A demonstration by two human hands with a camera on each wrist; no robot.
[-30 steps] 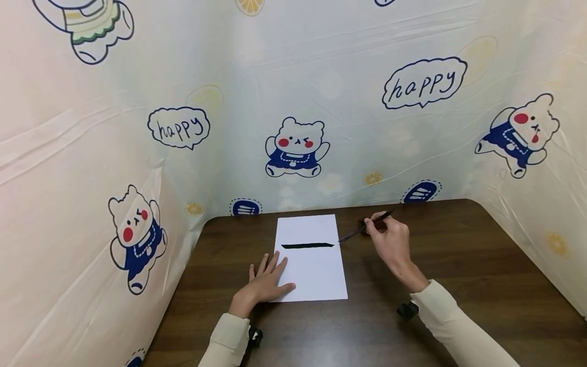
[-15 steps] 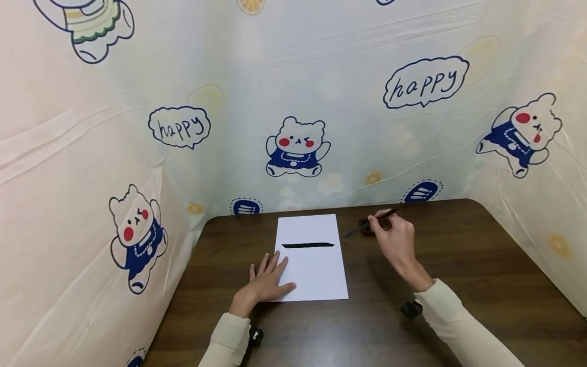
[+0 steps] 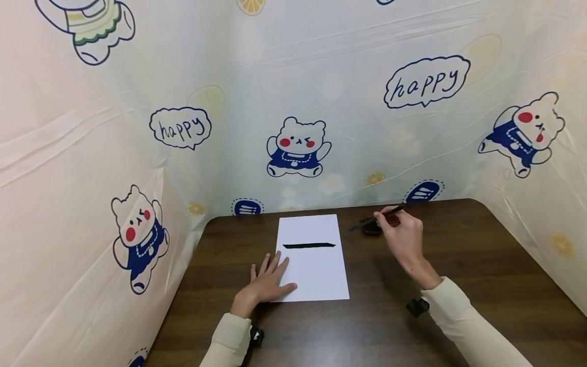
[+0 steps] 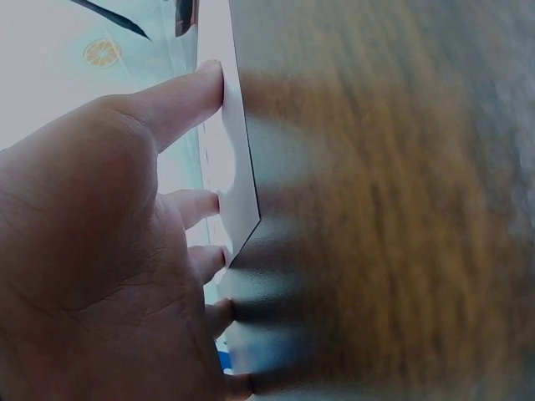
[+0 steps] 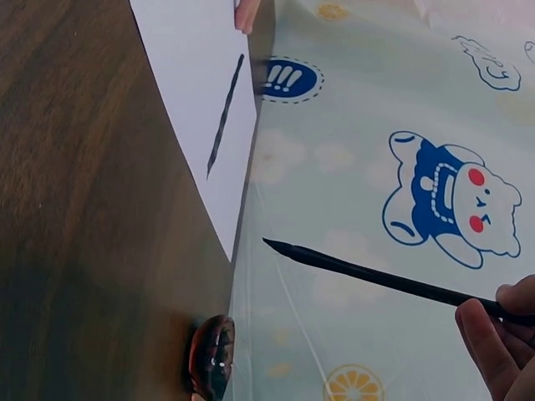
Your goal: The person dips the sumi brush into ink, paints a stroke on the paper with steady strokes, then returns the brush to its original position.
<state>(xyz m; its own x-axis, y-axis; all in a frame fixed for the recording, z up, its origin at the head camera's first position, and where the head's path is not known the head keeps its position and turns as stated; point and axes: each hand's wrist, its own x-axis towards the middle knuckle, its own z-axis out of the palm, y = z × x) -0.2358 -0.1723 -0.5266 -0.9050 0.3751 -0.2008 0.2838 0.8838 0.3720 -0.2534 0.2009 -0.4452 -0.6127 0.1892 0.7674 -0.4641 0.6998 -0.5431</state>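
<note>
A white sheet of paper (image 3: 316, 278) lies on the wooden table, crossed by one thick black horizontal stroke (image 3: 309, 246). My left hand (image 3: 263, 285) rests with spread fingers on the sheet's left edge; in the left wrist view the thumb and some fingertips touch the paper (image 4: 242, 159). To the right of the sheet, my right hand (image 3: 403, 237) pinches a dark ink brush (image 5: 359, 272) by its handle. The brush slants, its pointed dark tip aimed left and held above the table. Just below the brush sits a small dark, glossy, reddish-brown dish (image 5: 212, 357), partly hidden by the hand in the head view.
The brown wooden table (image 3: 312, 336) ends at the back against a pale curtain (image 3: 353, 92) printed with bears, oranges and "happy" bubbles. More curtain hangs on both sides. Dark devices are strapped to the left wrist (image 3: 257, 336) and the right wrist (image 3: 418, 307).
My right hand has drawn the brush rightward and slightly back from the paper's right edge, bringing it over the dish, which shows more now. The left hand and the sheet have stayed put.
</note>
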